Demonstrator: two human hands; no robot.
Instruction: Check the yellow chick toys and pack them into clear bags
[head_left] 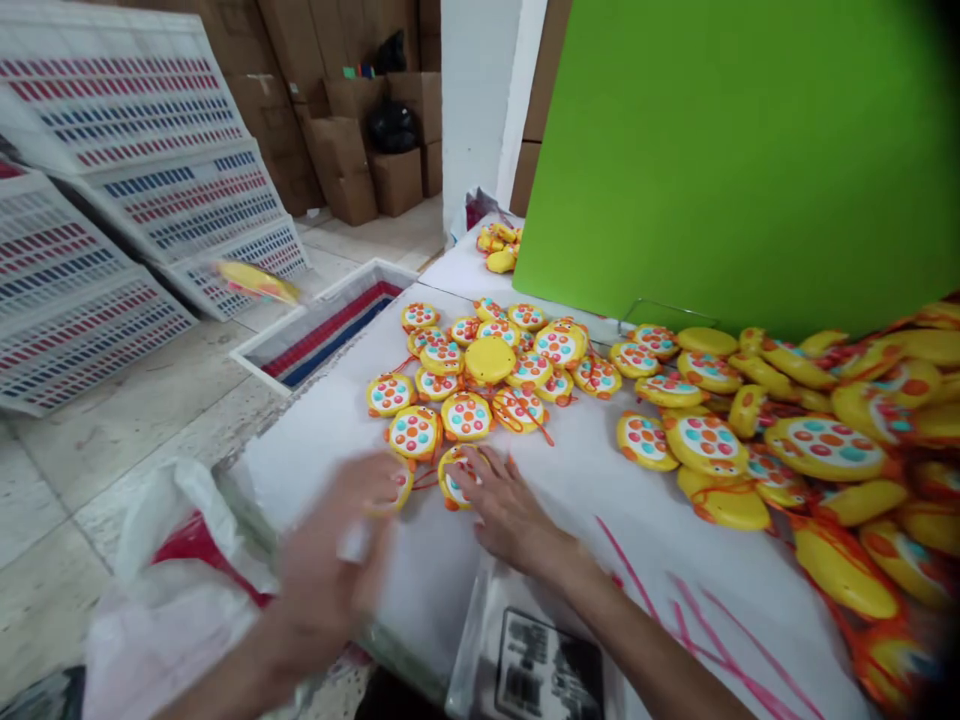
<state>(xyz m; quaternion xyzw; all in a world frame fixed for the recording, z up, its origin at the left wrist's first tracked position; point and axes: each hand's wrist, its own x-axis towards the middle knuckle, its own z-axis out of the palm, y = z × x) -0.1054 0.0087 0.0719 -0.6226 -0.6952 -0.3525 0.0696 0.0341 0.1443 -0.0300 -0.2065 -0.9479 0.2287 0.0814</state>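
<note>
Many round yellow toys with coloured buttons and orange cords lie on a white table (570, 470). My right hand (506, 505) rests flat on the table, fingertips touching one yellow toy (455, 472) at the near edge of a cluster (480, 375). My left hand (337, 555) is blurred, close to another yellow toy (400, 490) and seems to pinch something small and pale; I cannot tell what it is.
A large heap of the same toys (832, 440) fills the right side. A green board (742, 150) stands behind. Clear plastic bags with a label (540, 660) lie near me. White crates (120, 200) and cardboard boxes (352, 150) stand on the floor at left.
</note>
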